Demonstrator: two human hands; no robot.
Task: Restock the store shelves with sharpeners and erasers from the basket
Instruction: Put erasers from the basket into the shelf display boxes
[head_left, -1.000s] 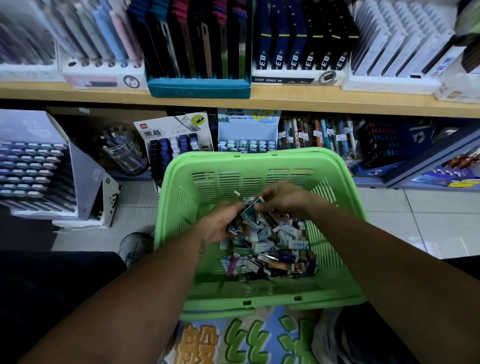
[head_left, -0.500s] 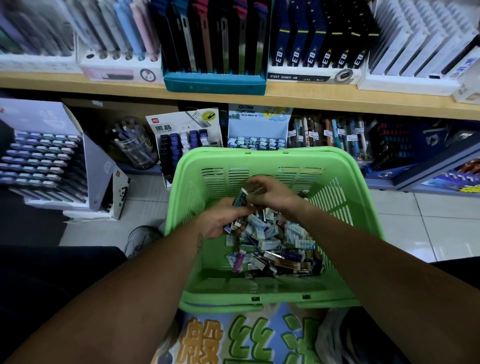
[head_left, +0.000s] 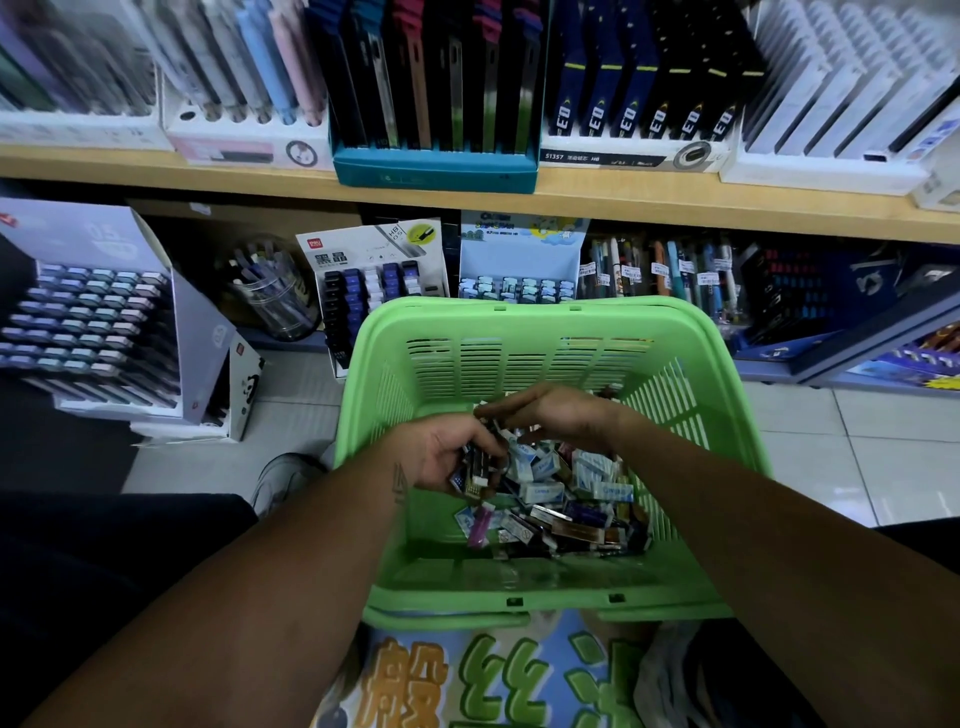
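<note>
A green plastic basket (head_left: 550, 322) sits in front of me with a heap of small boxed erasers and sharpeners (head_left: 561, 499) at its bottom. My left hand (head_left: 441, 457) is inside the basket, closed around a bundle of small dark and white packs (head_left: 480, 467). My right hand (head_left: 561, 415) hovers just above and right of it, fingertips pinched on one small item at the top of that bundle. The lower shelf holds an eraser display box (head_left: 522, 260) and a black-and-blue display box (head_left: 371, 280) just beyond the basket.
A wooden upper shelf (head_left: 571, 197) carries rows of pen and lead packs. A large display carton (head_left: 93, 322) and a clear jar of pens (head_left: 272, 296) stand at the left. Tiled floor (head_left: 857, 441) lies to the right. A printed bag (head_left: 467, 675) lies under the basket.
The view has shifted left, so the basket now sits further right. My right hand has stayed pinched at the top of the bundle in my left hand, moving slightly with it.
</note>
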